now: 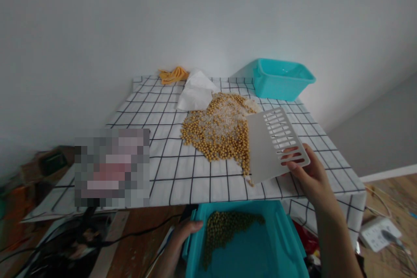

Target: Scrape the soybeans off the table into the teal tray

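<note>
My right hand (308, 169) grips the slotted end of a flat grey-white scraper (265, 147), whose solid edge touches the right side of a pile of yellow beans (224, 147). Whitish grains (224, 117) lie over the middle of the pile. Below the table's front edge, my left hand (184, 234) holds the left rim of a teal bin (250, 256), its thumb over the rim and its other fingers hidden. Dark green beans (228, 226) lie in the bin's back left part.
A second teal bin (283, 80) stands at the back right of the checkered tablecloth (159, 139). White paper (197, 91) and an orange cloth (174, 75) lie at the back. A blurred-out item (114, 165) is at left; a power strip (379, 232) is on the floor.
</note>
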Demonstrator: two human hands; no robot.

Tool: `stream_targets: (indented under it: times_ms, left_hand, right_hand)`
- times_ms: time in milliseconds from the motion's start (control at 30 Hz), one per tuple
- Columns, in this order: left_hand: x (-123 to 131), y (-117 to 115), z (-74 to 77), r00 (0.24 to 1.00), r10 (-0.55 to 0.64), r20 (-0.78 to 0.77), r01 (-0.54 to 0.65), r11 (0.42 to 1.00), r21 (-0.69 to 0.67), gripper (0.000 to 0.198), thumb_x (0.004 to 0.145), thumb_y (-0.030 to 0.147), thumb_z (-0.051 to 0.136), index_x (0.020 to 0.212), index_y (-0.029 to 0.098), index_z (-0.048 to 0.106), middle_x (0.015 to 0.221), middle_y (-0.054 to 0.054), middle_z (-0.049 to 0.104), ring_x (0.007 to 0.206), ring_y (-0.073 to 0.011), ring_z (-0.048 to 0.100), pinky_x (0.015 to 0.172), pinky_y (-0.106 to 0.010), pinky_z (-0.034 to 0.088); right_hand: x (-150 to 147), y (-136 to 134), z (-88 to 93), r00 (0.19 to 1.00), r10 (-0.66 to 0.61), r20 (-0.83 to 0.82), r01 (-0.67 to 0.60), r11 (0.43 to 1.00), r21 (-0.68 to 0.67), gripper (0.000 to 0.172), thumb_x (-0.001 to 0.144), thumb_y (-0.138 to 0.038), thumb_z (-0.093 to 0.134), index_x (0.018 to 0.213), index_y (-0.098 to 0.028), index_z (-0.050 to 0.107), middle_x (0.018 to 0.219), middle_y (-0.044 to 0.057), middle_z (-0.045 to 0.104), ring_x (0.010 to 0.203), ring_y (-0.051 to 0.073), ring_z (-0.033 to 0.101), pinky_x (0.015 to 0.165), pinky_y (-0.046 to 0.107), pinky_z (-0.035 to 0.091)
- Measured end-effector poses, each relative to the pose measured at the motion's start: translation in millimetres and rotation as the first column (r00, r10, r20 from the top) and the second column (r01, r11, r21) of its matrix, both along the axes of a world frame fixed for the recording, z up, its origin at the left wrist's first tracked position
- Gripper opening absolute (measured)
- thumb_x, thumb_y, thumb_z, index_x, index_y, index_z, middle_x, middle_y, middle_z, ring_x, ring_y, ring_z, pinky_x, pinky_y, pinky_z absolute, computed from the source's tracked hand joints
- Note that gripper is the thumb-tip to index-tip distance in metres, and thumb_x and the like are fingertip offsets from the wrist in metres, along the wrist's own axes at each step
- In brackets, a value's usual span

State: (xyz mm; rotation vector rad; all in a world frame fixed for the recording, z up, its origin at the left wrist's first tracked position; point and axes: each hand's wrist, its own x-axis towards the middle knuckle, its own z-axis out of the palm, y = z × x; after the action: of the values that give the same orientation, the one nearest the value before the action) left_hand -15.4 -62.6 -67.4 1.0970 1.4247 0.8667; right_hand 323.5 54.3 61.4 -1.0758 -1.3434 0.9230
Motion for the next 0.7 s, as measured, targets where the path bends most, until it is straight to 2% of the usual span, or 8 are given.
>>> stream_targets:
  times_ms: [133,233,300,400,533,633,700]
  left_hand:
    - [2.6,-3.3,8.5,1.0,-0.006,-0.01,0.007,0.991,0.132,0.05,0.065,0.023,0.074,0.113,0.035,0.066,0.12,0.0,0.072,0.108,-0.0282,0.067,0.094,-0.037,0.055]
    - [0.5,-4.9,-0.9,1.0,-0.018,0.014,0.016,0.995,0.1,0.055,0.058,0.027,0.078,0.112,0.033,0.067,0.119,-0.002,0.073,0.109,-0.0317,0.067,0.094,-0.041,0.056]
    - [-2.3,-4.9,-9.5,0.999,-0.043,0.012,0.043,0.998,0.055,0.059,0.054,0.029,0.08,0.112,0.032,0.067,0.12,-0.004,0.073,0.112,-0.0337,0.066,0.095,-0.044,0.055]
    - [-5.0,-4.9,-16.9,0.998,-0.056,0.009,0.056,0.998,0.036,0.06,0.057,0.03,0.079,0.115,0.031,0.065,0.123,-0.003,0.072,0.113,-0.0331,0.065,0.095,-0.044,0.056]
    - [-6.3,-4.2,-20.5,0.999,-0.042,0.001,0.041,0.994,0.101,0.06,0.058,0.027,0.078,0.116,0.032,0.065,0.125,-0.003,0.071,0.113,-0.0314,0.065,0.094,-0.041,0.056]
    - [-6.8,-2.9,-22.3,0.999,-0.048,0.001,0.048,0.994,0.095,0.057,0.056,0.027,0.078,0.112,0.032,0.067,0.126,-0.003,0.07,0.116,-0.033,0.064,0.097,-0.043,0.054]
    - [-5.6,-3.0,-18.4,0.997,-0.077,0.02,0.076,0.996,0.056,0.055,0.055,0.028,0.079,0.109,0.032,0.069,0.124,-0.003,0.071,0.118,-0.0346,0.062,0.1,-0.045,0.051]
  right_hand:
    - [0.2,1.7,-3.3,0.996,-0.06,-0.06,0.062,0.998,0.021,0.016,0.085,-0.026,0.067,0.1,-0.028,0.064,0.085,-0.001,0.064,0.072,0.011,0.062,0.063,0.02,0.053]
    - [0.6,2.3,-4.0,0.989,-0.133,-0.066,0.135,0.99,0.029,0.016,0.083,-0.025,0.068,0.099,-0.027,0.064,0.086,-0.001,0.064,0.074,0.012,0.062,0.062,0.02,0.052]
    - [0.8,2.4,-4.2,0.99,-0.125,-0.072,0.127,0.992,0.019,0.017,0.083,-0.025,0.068,0.098,-0.027,0.063,0.086,-0.001,0.064,0.074,0.013,0.062,0.061,0.021,0.052]
    - [1.6,2.7,-5.6,0.991,-0.114,-0.072,0.117,0.992,0.036,0.015,0.081,-0.025,0.069,0.096,-0.026,0.063,0.086,0.0,0.063,0.073,0.013,0.061,0.062,0.022,0.051]
    - [2.0,5.0,-7.4,0.951,-0.284,-0.121,0.296,0.95,0.101,0.01,0.08,-0.024,0.068,0.089,-0.024,0.064,0.084,-0.001,0.061,0.071,0.012,0.058,0.062,0.023,0.048]
    - [-0.2,8.2,-4.0,0.886,-0.397,-0.238,0.42,0.906,0.052,0.011,0.077,-0.025,0.069,0.086,-0.023,0.062,0.081,-0.002,0.058,0.065,0.011,0.055,0.053,0.021,0.045]
    - [-1.6,10.5,-0.3,0.83,-0.467,-0.306,0.488,0.873,-0.007,0.012,0.075,-0.025,0.069,0.085,-0.023,0.062,0.079,-0.003,0.057,0.063,0.01,0.053,0.047,0.019,0.041]
